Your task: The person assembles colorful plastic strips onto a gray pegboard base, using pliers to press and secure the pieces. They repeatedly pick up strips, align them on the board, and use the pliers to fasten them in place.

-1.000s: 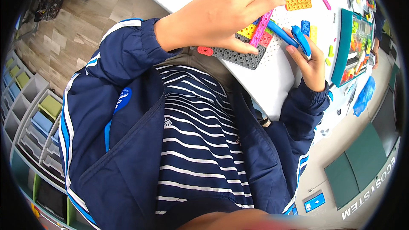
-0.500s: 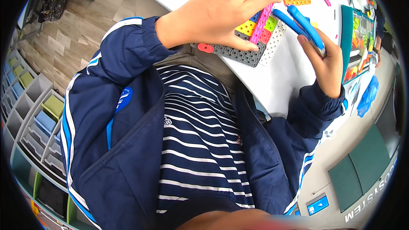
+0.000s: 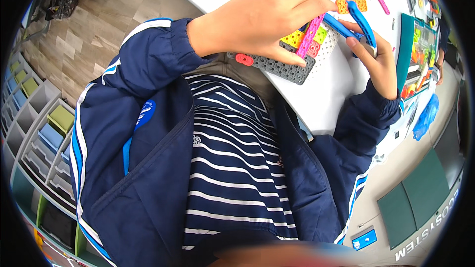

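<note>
Left fingers (image 3: pixel 293 58) grip a pink strip (image 3: pixel 310 36), right fingers (image 3: pixel 361 52) a blue tool (image 3: pixel 362 22) (white table (image 3: pixel 316 106), patterned floor (image 3: pixel 116 12) beyond).

It's bright in here; the white worktop (image 3: pixel 319 101) glares nearly featureless, a soft grey shadow falling near the right sleeve (image 3: pixel 371 118). The left hand (image 3: pixel 262 24) looks crisp, but the shelves (image 3: pixel 30 136) bow toward a black rim, and a close shape (image 3: pixel 287 256) along the bottom blurs out.
</note>
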A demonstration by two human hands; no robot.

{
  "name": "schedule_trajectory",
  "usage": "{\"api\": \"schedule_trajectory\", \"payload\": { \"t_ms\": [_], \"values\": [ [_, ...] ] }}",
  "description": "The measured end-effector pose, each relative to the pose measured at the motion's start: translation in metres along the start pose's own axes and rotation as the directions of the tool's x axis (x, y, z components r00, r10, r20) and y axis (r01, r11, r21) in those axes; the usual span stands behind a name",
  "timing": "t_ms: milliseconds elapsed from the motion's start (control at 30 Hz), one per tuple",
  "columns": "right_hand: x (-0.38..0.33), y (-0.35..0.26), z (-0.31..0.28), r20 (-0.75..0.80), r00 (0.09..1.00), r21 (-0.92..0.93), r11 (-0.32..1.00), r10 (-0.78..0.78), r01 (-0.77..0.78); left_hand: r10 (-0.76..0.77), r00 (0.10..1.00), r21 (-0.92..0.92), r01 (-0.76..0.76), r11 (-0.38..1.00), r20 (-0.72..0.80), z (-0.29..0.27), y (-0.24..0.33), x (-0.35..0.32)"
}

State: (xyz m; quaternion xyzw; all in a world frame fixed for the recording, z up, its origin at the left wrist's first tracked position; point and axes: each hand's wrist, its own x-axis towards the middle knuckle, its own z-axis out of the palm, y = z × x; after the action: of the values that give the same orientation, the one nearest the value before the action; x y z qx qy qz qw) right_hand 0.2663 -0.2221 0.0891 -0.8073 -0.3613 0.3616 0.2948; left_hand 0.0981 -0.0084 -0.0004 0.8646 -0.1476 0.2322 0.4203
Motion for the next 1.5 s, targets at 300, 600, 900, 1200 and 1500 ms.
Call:
{"api": "schedule_trajectory", "payload": {
  "t_ms": [300,600,900,1200,1500],
  "values": [
    [-0.065,-0.039,0.007,-0.015,0.981,-0.172,0.966,0.191,-0.191,0.038,0.999,0.073,-0.037,0.997,-0.015,0.002,-0.003,0.001],
    [-0.076,-0.057,0.05,-0.128,0.972,-0.159,0.963,0.199,-0.218,0.062,0.994,-0.064,-0.056,0.996,0.087,-0.008,-0.002,0.008],
    [-0.086,-0.062,0.064,-0.203,0.962,-0.185,0.958,0.181,-0.219,-0.053,0.979,-0.08,0.07,0.994,0.196,-0.014,0.008,0.008],
    [-0.074,-0.028,0.047,-0.102,0.974,-0.058,0.976,0.202,-0.209,0.066,0.993,-0.036,-0.062,0.997,0.099,-0.007,0.001,0.004],
    [-0.093,-0.046,0.08,-0.242,0.97,-0.39,0.916,0.001,-0.098,0.018,0.986,0.0,-0.018,1.0,0.166,-0.017,0.01,0.009]
  ]
}}
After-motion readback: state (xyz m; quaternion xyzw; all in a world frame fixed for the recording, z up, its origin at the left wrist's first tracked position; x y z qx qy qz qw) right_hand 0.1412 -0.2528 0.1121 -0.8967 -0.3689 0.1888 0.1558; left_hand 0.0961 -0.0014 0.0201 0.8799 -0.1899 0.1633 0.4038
